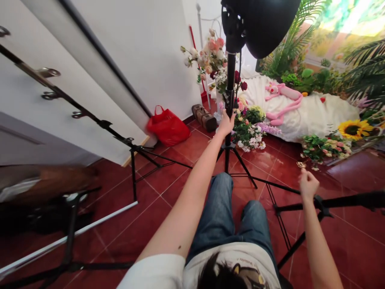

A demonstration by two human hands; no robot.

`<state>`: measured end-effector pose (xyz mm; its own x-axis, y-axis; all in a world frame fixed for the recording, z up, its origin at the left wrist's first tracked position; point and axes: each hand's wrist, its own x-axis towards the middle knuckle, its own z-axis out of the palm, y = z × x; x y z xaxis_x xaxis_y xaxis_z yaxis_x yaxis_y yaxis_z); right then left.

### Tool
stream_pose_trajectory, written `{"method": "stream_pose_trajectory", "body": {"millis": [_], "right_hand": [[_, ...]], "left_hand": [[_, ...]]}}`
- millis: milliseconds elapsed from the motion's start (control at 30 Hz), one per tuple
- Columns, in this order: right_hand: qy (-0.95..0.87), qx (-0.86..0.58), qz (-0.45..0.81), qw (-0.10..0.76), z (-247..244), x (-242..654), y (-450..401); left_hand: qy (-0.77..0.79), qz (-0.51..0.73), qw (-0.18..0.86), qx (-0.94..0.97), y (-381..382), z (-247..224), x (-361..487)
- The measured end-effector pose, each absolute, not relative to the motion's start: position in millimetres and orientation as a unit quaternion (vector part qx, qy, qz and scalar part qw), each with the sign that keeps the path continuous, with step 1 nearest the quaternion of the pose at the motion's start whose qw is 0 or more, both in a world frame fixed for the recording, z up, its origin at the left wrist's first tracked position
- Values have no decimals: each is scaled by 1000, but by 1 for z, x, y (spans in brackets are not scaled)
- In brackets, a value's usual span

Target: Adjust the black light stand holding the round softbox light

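My left hand [226,123] reaches forward and is closed around the black pole of a light stand [230,78]. A large black lamp head [264,26] sits on top of that pole, and a cable hangs beside it. Out to the right, my right hand [309,185] is closed in a pinch. At its fingertips is a small gold-coloured round wire piece [301,164], too small to tell its kind. Below that hand, another black stand [323,206] lies across with its legs spread.
Artificial flowers [251,134] surround the stand's far side. A pink plush toy [285,96] lies on white cloth [325,116]. On the left are a red bag [168,126], a brown rolled bundle [204,117] and a slanting black stand with clips [96,119]. Stand legs spread over the red tiled floor [171,188].
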<state>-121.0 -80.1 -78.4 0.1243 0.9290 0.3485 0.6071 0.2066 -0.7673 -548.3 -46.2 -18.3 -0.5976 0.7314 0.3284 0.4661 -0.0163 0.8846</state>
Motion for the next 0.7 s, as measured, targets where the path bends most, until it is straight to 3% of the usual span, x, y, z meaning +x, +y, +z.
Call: {"method": "stream_pose_trajectory", "body": {"millis": [300, 467, 700], "right_hand": [[-845, -374, 271, 271, -9, -359, -17], [-865, -422, 188, 195, 21, -440, 8], [-822, -516, 186, 155, 34, -474, 31]], "left_hand": [[700, 560, 102, 431, -58, -15, -539], [733, 518, 102, 429, -63, -9, -535], [740, 510, 101, 427, -66, -6, -533]]}}
